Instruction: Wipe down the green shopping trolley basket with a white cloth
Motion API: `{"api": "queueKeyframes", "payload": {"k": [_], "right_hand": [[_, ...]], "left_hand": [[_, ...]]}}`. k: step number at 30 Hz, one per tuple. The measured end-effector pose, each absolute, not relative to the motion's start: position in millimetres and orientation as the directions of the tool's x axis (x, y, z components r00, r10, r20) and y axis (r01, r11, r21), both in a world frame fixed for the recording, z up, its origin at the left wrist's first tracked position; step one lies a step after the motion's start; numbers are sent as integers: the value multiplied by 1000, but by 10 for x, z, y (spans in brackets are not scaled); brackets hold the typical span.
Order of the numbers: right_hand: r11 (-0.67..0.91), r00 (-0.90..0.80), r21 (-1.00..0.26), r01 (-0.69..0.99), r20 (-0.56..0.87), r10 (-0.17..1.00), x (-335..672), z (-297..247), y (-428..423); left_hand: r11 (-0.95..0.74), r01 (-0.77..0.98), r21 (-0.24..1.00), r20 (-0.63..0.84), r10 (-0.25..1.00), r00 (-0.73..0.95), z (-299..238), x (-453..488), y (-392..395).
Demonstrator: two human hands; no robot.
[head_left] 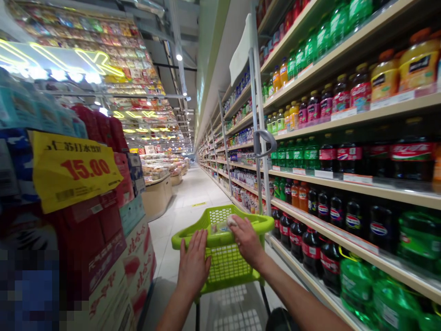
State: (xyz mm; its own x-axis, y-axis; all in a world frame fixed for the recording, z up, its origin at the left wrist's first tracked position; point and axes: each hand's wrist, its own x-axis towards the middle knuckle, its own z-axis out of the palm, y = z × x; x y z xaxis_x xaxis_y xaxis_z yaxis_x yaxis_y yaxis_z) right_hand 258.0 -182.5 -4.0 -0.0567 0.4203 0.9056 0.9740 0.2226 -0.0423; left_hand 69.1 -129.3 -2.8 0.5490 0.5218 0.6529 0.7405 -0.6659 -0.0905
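A lime-green shopping cart (237,266) with a mesh basket stands right in front of me. My left hand (195,257) lies over the left part of its handle (265,224), fingers stretched out and close together. Over the right part of the handle is my right hand (246,239), its fingers bent and closed around a small whitish crumpled thing (231,221) whose kind I cannot make out. Some clear, shiny packaging (220,227) shows in the basket between the hands; its contents are unclear.
Drink shelves (344,179) run along the right, with a grey-handled ladder (257,115) against them. Stacked cartons (138,262) and a yellow price sign (76,170) crowd the left. A pale tiled aisle (193,188) leads ahead past display bins (156,195).
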Motion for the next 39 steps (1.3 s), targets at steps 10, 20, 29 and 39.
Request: {"api": "queueKeyframes", "payload": {"k": [10,20,29,39], "right_hand": [[229,9,-106,968,921,388,2495,-67,-1832],[2,396,-454,891,779,487,3702,90,-1970],[153,238,-317,936,891,387,3071,-70,-1940],[145,183,-253,956,908,376,3014,-49,-1957]], "left_hand": [[-656,748,-104,697,489,525,-109,751,-1356],[-657,740,-143,734,430,525,-122,673,-1240],[-655,746,-118,746,438,502,-138,720,-1235],[-651,749,-126,747,435,503,-164,732,-1250]]}}
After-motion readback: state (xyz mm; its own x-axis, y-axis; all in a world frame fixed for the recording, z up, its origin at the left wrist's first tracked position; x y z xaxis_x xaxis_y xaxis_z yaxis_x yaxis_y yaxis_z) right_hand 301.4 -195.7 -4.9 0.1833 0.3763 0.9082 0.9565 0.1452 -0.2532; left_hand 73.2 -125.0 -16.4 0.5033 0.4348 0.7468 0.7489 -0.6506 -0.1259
